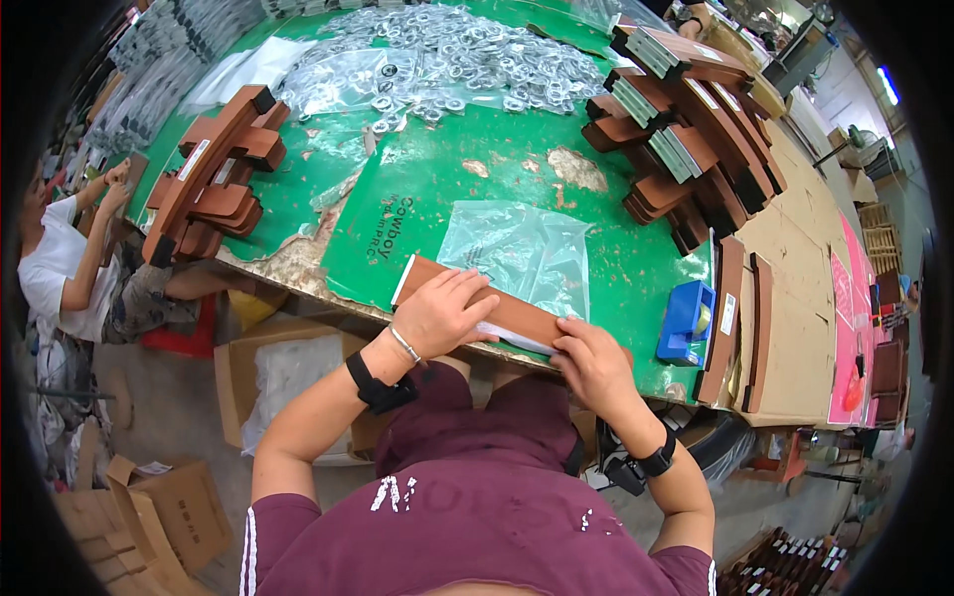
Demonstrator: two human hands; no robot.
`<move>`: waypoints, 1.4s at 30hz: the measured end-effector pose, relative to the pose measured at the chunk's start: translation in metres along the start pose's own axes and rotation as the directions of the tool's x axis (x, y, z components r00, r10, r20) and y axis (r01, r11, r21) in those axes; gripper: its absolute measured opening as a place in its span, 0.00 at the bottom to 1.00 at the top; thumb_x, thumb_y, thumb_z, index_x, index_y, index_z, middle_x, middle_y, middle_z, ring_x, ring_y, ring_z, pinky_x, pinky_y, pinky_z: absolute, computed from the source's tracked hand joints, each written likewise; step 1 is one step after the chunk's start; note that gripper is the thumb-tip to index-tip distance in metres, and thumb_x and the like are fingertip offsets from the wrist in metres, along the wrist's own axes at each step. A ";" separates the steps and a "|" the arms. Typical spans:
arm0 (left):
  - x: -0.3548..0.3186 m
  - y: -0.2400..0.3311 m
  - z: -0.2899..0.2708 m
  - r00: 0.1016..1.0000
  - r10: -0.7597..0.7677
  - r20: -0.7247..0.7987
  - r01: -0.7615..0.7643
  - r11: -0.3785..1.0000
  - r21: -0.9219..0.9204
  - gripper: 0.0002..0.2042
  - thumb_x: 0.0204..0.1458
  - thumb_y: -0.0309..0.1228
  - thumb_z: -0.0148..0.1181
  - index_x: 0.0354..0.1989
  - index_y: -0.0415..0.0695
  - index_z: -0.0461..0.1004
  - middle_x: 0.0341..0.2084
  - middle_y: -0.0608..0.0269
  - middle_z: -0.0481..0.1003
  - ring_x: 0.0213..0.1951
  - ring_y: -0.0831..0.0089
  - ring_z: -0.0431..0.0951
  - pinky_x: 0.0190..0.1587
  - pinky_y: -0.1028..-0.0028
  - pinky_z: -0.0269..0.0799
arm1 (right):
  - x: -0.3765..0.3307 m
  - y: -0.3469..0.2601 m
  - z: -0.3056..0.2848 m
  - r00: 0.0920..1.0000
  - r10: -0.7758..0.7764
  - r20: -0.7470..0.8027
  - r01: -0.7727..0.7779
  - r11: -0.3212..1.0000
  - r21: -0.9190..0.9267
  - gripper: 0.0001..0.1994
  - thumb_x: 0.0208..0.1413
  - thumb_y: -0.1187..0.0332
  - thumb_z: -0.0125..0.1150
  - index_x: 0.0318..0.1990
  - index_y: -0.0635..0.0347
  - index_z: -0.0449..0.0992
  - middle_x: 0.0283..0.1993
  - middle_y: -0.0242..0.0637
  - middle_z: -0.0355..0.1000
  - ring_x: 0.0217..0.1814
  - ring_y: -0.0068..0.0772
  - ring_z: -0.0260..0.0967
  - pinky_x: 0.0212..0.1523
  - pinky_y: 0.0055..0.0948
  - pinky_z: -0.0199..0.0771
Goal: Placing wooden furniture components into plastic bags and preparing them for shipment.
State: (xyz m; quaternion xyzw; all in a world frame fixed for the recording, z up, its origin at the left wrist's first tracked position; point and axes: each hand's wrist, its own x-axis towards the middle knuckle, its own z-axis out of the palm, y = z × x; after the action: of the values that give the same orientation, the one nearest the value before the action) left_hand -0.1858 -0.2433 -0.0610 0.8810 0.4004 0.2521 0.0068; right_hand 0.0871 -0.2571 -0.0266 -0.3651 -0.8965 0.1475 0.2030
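Observation:
A reddish-brown wooden piece (525, 318) lies along the table's near edge, with a pale end at its left. My left hand (437, 316) grips its left part, fingers across the top. Near its right end, my right hand (596, 366) is closed on it, fingertips curled over the upper face. Under the wood's near edge shows a strip of white material (515, 340); I cannot tell if it is cloth or paper. Just beyond the wood, a clear plastic bag (522, 248) lies flat on the green tabletop (397, 179), partly beneath the piece.
Stacked brown wooden parts (214, 184) stand at the left; a taller stack (696, 129) is at the right. A blue tape dispenser (684, 323) sits near the right edge. Metal rings in plastic (447, 55) cover the far side. A co-worker (70, 243) sits at left.

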 end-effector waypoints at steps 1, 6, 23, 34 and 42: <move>0.001 0.001 -0.001 1.000 -0.004 -0.008 0.004 1.000 0.015 0.25 0.41 0.46 0.64 0.44 0.42 0.72 0.46 0.53 0.72 0.51 0.57 0.72 0.55 0.61 0.66 | 0.001 0.004 0.001 0.998 0.026 -0.061 -0.027 1.000 -0.009 0.12 0.48 0.69 0.64 0.38 0.63 0.71 0.49 0.47 0.70 0.52 0.50 0.68 0.51 0.41 0.67; -0.003 0.007 -0.008 0.994 -0.111 0.003 0.111 0.994 0.023 0.22 0.43 0.44 0.64 0.39 0.40 0.71 0.49 0.51 0.71 0.52 0.56 0.71 0.55 0.61 0.66 | 0.012 0.011 0.011 0.986 0.053 -0.156 -0.053 0.999 0.003 0.06 0.49 0.74 0.60 0.34 0.63 0.69 0.40 0.42 0.72 0.43 0.45 0.70 0.44 0.39 0.69; 0.000 0.001 -0.013 0.931 -0.363 -0.030 0.340 0.897 -0.283 0.06 0.44 0.26 0.61 0.23 0.41 0.68 0.35 0.58 0.76 0.38 0.59 0.74 0.43 0.66 0.65 | 0.031 0.003 0.043 0.955 0.105 -0.277 -0.170 0.960 -0.221 0.08 0.48 0.73 0.59 0.29 0.59 0.64 0.30 0.41 0.62 0.33 0.43 0.62 0.35 0.39 0.62; 0.002 0.011 -0.009 0.910 -0.369 -0.187 0.364 0.929 -0.063 0.15 0.43 0.23 0.60 0.42 0.45 0.74 0.44 0.58 0.73 0.47 0.60 0.73 0.48 0.63 0.63 | 0.026 0.005 0.051 0.931 0.145 -0.334 -0.220 0.955 -0.199 0.08 0.48 0.72 0.59 0.29 0.60 0.64 0.30 0.40 0.62 0.34 0.42 0.62 0.34 0.38 0.61; 0.005 0.052 -0.004 0.934 -0.273 0.232 0.267 0.962 0.056 0.27 0.44 0.37 0.63 0.55 0.46 0.68 0.63 0.54 0.58 0.64 0.49 0.54 0.64 0.50 0.46 | 0.029 0.006 0.055 0.938 0.152 -0.311 -0.232 0.943 -0.239 0.04 0.43 0.72 0.51 0.28 0.57 0.64 0.28 0.38 0.61 0.33 0.39 0.62 0.32 0.36 0.60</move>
State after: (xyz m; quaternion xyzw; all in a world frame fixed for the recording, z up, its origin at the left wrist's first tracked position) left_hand -0.1482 -0.2761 -0.0437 0.8415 0.5167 0.1367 0.0788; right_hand 0.0462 -0.2382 -0.0697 -0.4936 -0.8287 -0.0125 0.2635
